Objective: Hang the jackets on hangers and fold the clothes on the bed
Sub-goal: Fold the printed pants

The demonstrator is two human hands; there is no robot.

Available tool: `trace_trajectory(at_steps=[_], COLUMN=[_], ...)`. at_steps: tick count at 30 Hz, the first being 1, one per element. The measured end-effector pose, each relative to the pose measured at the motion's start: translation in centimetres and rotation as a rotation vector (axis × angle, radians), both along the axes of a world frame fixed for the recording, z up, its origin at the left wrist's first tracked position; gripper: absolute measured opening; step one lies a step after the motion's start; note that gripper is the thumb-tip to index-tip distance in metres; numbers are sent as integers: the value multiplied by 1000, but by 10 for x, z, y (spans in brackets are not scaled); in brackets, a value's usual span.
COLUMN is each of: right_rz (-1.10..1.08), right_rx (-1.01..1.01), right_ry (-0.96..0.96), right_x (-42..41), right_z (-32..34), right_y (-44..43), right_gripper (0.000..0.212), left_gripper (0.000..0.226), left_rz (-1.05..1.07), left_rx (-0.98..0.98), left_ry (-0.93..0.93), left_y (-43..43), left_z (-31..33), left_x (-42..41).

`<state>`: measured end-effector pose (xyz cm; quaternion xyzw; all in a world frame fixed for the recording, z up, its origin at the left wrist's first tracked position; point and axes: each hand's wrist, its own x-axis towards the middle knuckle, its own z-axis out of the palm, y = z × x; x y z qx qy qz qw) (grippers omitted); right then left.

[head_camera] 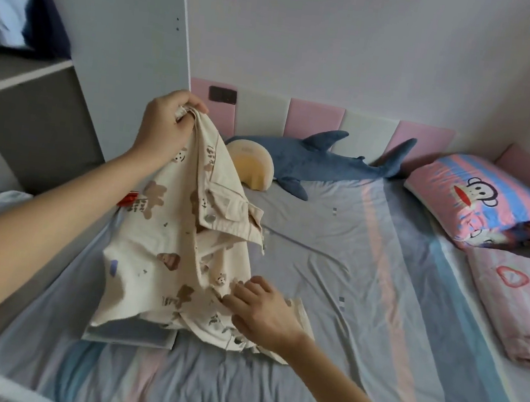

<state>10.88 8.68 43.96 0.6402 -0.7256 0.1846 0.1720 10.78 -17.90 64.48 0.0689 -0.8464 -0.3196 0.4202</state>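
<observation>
The jacket hangs in a steep drape. Its top end is bunched in the left hand, raised over the bed, and its lower end is heaped on the sheet. The left fingers are curled and pinching a cuff or edge. The right hand sits lower and nearer the person, at the heaped end, with bent fingers on the cloth. Whether they nip it I cannot tell. The long axis runs hand to hand, so spreading it probably means drawing the low end out rightward. No hanger shows.

Plain pale wall — pink-and-white padded headboard, grey wardrobe panel at left
</observation>
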Motion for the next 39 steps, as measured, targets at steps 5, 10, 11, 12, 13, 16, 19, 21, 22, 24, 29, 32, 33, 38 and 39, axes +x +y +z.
trace_trajectory(at_steps=[5,10,11,12,13,16,19,21,22,24,29,32,33,38,39], right_rz=[202,-194,-320,-412,-457,-483,-490,-438,-424,-463,-377,-497,-546,-462,-491], right_rx=[170,142,91,53,15,-40,-250,-489,-565,-626,-924,-927,-814,-316,-360], right_ry=[3,-1002,-1217,-1423,-1624,-1851,-1854,-1874,-1859,-1696,-1492,-1651,-1661,-1617,-1582], right_x=[2,-10,-15,-20,-24,-26,-18,-17,-18,-32,-93,-108,-111,-124,-130], right_z=[19,30,33,36,36,41,53,65,74,97,168,158,147,122,128], right_y=[-1,-27,-33,-39,-44,-60,-68,-60,-51,-30,25,29,33,66,72], right_gripper=[40,24,19,18,20,15,6,21,26,31,21,17,17,19,26], left_gripper=[33,34,34,34,33,33,32,32,32,33,24,16,14,24,24], left_rz=[69,-19,-36,-52,-67,-111,-128,-107,-91,-59,16,-12,-22,-157,-217], left_rx=[163,226,224,223,225,227,232,225,211,154,-56,-57,-43,191,267], left_ry=[-72,-70,-59,-48,-33,21,41,32,22,0,-325,-418,-449,-519,-505], left_y=[1,18,21,25,28,37,38,31,26,10,-10,10,17,35,38], left_z=[-16,-21,-19,-17,-14,-4,3,4,3,-2,-31,-48,-52,-53,-50], left_x=[-6,-4,-4,-3,-3,-3,-3,-2,0,6,13,7,4,8,10])
